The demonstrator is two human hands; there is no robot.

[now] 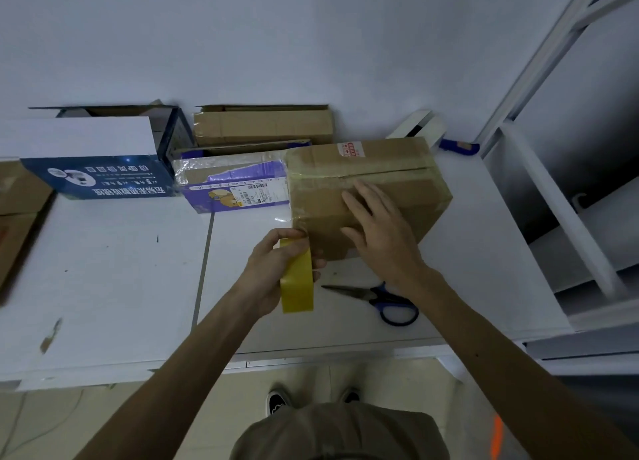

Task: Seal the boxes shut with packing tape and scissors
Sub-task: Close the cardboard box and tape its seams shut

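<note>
From my remote seat I see the left hand (273,269) at centre frame with its fingers curled round the yellow tape roll (297,286), holding it on edge against the near left corner of the brown box (397,169). The right hand (377,224) lies flat on that box's top, fingers straight and spread, gripping nothing. The scissors (380,298) lie on the white table (103,286) just below the box, under the right wrist, while a purple box (228,190) touches the brown box's left side and a blue box (103,179) sits at upper left.
</note>
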